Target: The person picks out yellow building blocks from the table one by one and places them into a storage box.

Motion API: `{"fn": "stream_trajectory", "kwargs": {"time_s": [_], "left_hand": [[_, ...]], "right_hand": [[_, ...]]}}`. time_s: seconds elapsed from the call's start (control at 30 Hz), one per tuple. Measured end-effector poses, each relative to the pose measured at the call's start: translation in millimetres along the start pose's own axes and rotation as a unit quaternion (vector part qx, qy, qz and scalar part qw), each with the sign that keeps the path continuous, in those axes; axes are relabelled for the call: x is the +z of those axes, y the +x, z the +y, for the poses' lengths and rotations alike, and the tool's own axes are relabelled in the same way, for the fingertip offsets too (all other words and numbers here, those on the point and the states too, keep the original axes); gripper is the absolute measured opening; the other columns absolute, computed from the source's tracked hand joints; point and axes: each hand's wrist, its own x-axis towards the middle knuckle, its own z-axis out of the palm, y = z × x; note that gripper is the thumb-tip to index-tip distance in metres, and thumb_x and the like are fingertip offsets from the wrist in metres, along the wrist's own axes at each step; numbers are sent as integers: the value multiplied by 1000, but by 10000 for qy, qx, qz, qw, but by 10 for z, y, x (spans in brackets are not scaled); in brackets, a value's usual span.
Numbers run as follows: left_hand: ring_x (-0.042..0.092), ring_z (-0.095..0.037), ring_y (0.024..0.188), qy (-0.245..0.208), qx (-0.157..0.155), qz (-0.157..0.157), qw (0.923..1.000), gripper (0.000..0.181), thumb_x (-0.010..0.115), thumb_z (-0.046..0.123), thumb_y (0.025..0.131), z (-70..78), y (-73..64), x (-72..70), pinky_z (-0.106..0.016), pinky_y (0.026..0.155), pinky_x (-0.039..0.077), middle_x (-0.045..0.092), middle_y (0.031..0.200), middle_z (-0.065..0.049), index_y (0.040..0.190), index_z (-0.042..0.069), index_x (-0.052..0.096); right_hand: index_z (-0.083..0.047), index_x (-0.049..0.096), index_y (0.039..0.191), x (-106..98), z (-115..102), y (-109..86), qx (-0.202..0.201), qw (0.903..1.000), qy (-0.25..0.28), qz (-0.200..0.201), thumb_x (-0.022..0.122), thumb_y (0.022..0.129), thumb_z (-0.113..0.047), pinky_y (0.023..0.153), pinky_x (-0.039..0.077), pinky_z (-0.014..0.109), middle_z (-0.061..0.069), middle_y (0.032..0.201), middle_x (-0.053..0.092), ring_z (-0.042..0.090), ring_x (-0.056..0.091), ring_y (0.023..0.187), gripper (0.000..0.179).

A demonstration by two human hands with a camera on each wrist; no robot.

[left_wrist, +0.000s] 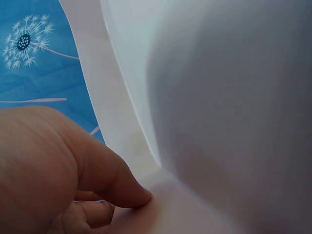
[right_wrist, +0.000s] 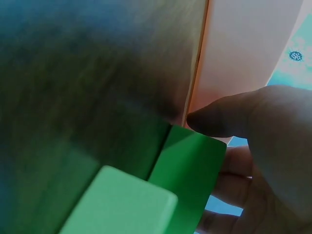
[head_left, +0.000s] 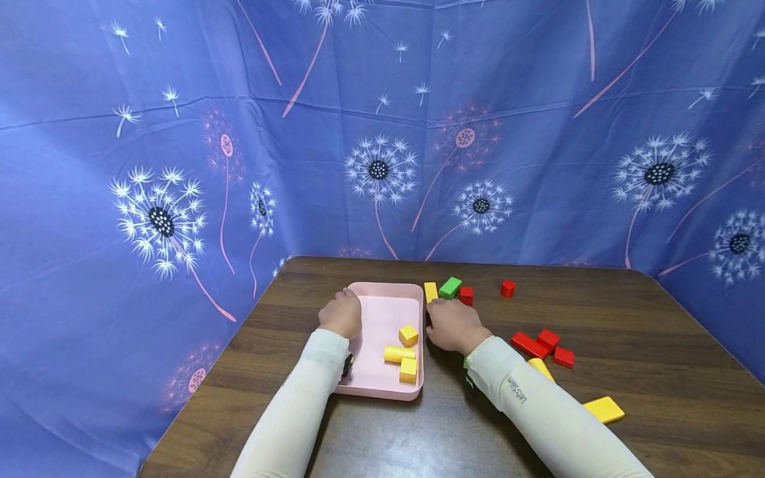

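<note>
Fingers (left_wrist: pixel 114 178) on the tray (left_wrist: pixel 109 92) (pale pink)

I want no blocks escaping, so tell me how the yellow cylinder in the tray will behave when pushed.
The cylinder lies on its side, so it may well roll. The cubes close by would probably check it, and the tray has raised walls that should contain it. Its smooth surface could be slippery.

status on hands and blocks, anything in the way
Left hand grips pink tray. Right hand grips green block outside tray. Paler green block close by, possibly obstructing.
</note>
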Motion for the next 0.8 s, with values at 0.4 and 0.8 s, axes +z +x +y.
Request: {"fn": "stream_trajectory", "kwargs": {"time_s": [0.4, 0.8], "left_hand": [[71, -37, 98, 5, 1, 3, 10000, 67, 61, 18, 99, 2, -5, -3, -55, 73, 61, 60, 134, -27, 154, -10, 37], [71, -39, 98, -27, 29, 81, 10000, 66, 61, 18, 98, -3, -33, -18, -56, 74, 61, 59, 135, -27, 152, -11, 38]], "right_hand": [[-12, 72, 99, -53, -50, -16, -67, 9999, -3, 103, 72, 90, -28, 71, 62, 49, 6, 96, 73, 24, 69, 86, 19], [-11, 75, 91, -42, -124, -19, -149, 9992, -325, 187, 74, 86, -26, 64, 61, 48, 6, 87, 70, 20, 65, 74, 16]]}}
